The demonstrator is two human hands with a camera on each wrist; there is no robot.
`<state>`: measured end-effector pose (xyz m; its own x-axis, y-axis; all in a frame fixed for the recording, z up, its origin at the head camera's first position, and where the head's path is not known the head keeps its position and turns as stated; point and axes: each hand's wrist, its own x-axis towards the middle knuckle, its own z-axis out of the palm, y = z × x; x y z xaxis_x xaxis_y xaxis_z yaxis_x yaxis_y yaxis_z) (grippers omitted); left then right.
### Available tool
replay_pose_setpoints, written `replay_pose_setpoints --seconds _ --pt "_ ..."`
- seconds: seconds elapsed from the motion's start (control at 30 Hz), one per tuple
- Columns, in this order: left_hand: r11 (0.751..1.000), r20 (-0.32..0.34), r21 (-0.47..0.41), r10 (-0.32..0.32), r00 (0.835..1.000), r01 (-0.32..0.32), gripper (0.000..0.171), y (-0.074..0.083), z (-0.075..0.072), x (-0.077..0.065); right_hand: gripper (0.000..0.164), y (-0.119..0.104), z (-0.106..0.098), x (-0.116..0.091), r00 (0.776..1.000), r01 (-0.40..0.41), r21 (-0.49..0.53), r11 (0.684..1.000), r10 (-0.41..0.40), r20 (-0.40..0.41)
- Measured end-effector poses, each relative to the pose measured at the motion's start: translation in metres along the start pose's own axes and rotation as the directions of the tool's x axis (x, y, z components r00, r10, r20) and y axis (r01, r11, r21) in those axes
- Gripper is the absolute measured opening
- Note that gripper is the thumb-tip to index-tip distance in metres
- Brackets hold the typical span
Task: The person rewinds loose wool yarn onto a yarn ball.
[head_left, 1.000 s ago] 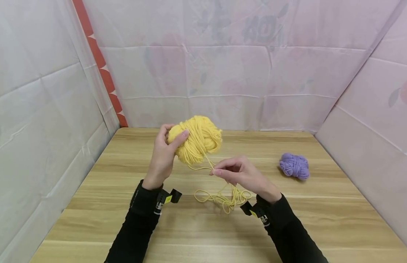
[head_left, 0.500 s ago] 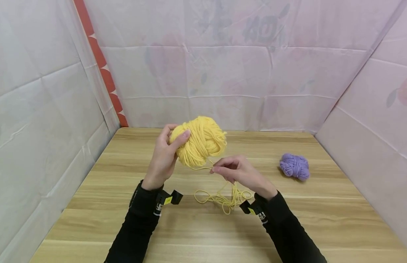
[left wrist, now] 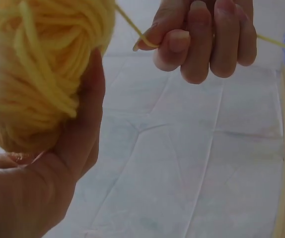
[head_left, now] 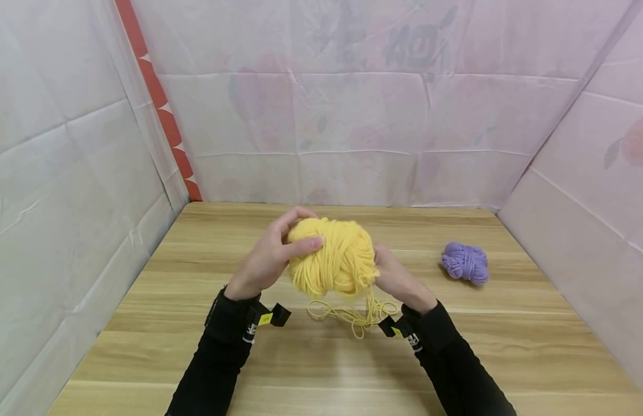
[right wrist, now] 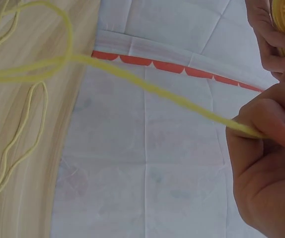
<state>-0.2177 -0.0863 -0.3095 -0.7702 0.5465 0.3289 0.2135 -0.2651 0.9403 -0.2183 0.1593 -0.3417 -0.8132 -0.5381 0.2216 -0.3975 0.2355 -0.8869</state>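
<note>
In the head view a yellow ball of yarn [head_left: 334, 260] is held above the table by my left hand [head_left: 269, 254], thumb on the near side and fingers behind. My right hand [head_left: 399, 280] is partly hidden behind the ball. The left wrist view shows the right hand [left wrist: 204, 37] pinching a yellow strand [left wrist: 130, 22] between thumb and forefinger, a little apart from the ball. From that hand the strand [right wrist: 167, 96] runs down toward the table in the right wrist view. Loose yellow loops [head_left: 352, 316] lie on the tabletop beneath the hands.
A purple ball of yarn [head_left: 465, 263] sits on the wooden table [head_left: 238, 358] at the right. Pale patterned sheets [head_left: 352, 115] hang behind and on both sides, with a red strip [head_left: 162, 110] at the back left corner.
My left hand has moved the yellow ball right and down, nearer the camera, so it now covers the right hand's fingers. The loops and the purple ball have stayed put.
</note>
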Motion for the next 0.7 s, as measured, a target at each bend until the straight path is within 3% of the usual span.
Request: replay_pose_setpoints --seconds 0.17,0.27,0.5,0.63,0.7 --pt "0.997 0.057 0.078 -0.014 0.998 0.009 0.034 -0.001 0.001 -0.001 0.02 0.001 -0.002 0.0 0.998 0.066 0.009 0.998 -0.066 0.011" --pt "0.989 0.065 0.146 -0.019 0.998 0.009 0.035 0.0 0.0 -0.002 0.021 0.001 -0.004 0.001 0.997 0.061 0.026 0.998 -0.062 0.043" --pt "0.962 0.125 0.265 -0.11 0.986 0.074 0.043 0.002 -0.001 -0.002 0.016 -0.001 -0.009 0.001 0.995 -0.099 0.121 0.988 0.098 0.011" --pt "0.928 0.081 0.36 -0.132 0.988 0.094 0.048 -0.005 -0.002 0.001 0.022 -0.002 -0.011 0.0 0.992 -0.099 0.15 0.984 0.11 -0.067" --pt "0.895 0.046 0.436 -0.126 0.991 0.094 0.051 -0.009 -0.002 0.003 0.022 -0.001 -0.012 0.0 0.988 -0.087 0.16 0.983 0.106 -0.115"
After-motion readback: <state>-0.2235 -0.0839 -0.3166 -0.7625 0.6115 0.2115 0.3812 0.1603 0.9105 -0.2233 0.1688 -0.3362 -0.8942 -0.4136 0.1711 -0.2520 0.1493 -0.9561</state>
